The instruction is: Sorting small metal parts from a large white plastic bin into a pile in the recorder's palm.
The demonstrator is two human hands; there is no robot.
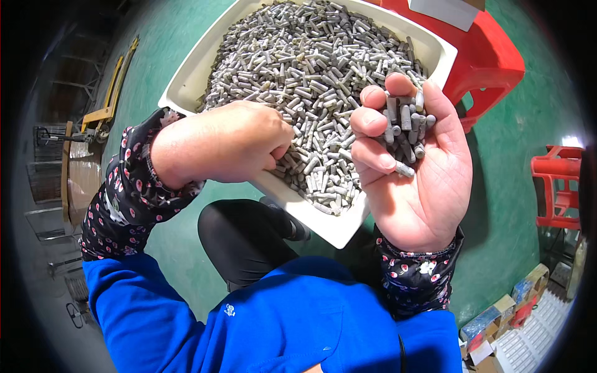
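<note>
A white plastic tub [186, 81] holds a deep heap of small grey cylindrical pieces [311, 81], each like a short peg. My right hand [429, 168] is turned palm up over the tub's near right side, its fingers curled round a cluster of these grey pieces [407, 127]. One piece pokes out below the fingertips. Over the tub's left edge, my left hand [230, 140] shows its back, with the fingers curled in against the heap. Whatever lies between those fingers is hidden.
The tub stands by a red plastic stool [485, 62] at the far right, with a white box [444, 12] on it. Another red stool [556, 186] is at the right. Cartons [497, 317] lie lower right, and a yellow metal frame [112, 93] stands left on the green floor [155, 59].
</note>
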